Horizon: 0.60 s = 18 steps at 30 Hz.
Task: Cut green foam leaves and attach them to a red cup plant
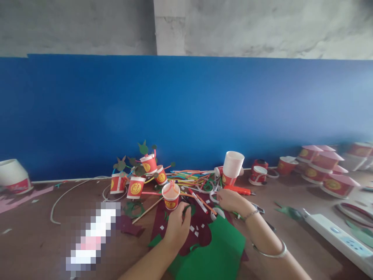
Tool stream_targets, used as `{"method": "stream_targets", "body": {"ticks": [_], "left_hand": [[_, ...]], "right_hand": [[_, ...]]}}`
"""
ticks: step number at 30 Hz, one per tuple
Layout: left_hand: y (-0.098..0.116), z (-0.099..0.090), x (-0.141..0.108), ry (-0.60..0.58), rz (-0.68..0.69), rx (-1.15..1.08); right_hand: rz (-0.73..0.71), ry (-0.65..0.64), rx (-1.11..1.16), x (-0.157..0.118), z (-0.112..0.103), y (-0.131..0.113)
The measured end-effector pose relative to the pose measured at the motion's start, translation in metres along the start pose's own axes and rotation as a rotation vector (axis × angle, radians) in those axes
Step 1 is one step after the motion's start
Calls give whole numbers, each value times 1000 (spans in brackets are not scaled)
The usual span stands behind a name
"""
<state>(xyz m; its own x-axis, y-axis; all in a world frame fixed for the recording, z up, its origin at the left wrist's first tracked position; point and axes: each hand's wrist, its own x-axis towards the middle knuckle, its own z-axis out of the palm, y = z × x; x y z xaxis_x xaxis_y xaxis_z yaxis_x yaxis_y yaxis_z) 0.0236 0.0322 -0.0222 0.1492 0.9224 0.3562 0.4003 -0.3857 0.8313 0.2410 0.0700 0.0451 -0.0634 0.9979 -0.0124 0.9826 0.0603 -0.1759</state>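
My left hand (177, 225) is just in front of a red and white paper cup (170, 197) with a pink straw piece inside. Its thumb and fingers curve toward each other around a bit of dark green paper (187, 209). Further right, my right hand (231, 200) reaches down with its fingers together beside a white ring (214, 197), perhaps a tape roll. What its fingertips hold is hidden. A large green paper sheet (218, 252) lies between my forearms, partly over dark maroon paper (201, 217) with white scraps. A red and white marker (199, 201) lies between my hands.
Several cups with straws and green paper shapes (136, 188) stand at back left. Behind my hands are loose coloured straws (189, 177), stacked white cups (233, 163) and an orange-red tool (238, 189). At right sit pink-topped cups (339, 186) and a power strip (340, 237).
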Motion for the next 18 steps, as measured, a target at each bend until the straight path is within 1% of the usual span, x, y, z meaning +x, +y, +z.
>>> {"method": "stream_targets", "body": {"ticks": [3, 5, 8, 9, 11, 14, 18], "left_hand": [[-6, -1, 6, 71, -67, -22], [-9, -2, 12, 116, -102, -81], [-10, -5, 20, 126, -122, -211], [-9, -6, 21, 121, -123, -254], [-9, -6, 23, 106, -122, -319], [-9, -6, 23, 93, -132, -320], [-10, -6, 22, 64, -114, -315]], "right_hand": [[36, -2, -16, 1, -5, -4], [38, 24, -3, 2, -10, -8], [22, 69, 33, 2, -16, -16], [4, 78, 79, 1, -18, -19], [-58, 78, 249, 0, -19, -24], [-155, 49, 516, -1, -17, -28], [-199, 40, 574, 0, -10, -29]]}}
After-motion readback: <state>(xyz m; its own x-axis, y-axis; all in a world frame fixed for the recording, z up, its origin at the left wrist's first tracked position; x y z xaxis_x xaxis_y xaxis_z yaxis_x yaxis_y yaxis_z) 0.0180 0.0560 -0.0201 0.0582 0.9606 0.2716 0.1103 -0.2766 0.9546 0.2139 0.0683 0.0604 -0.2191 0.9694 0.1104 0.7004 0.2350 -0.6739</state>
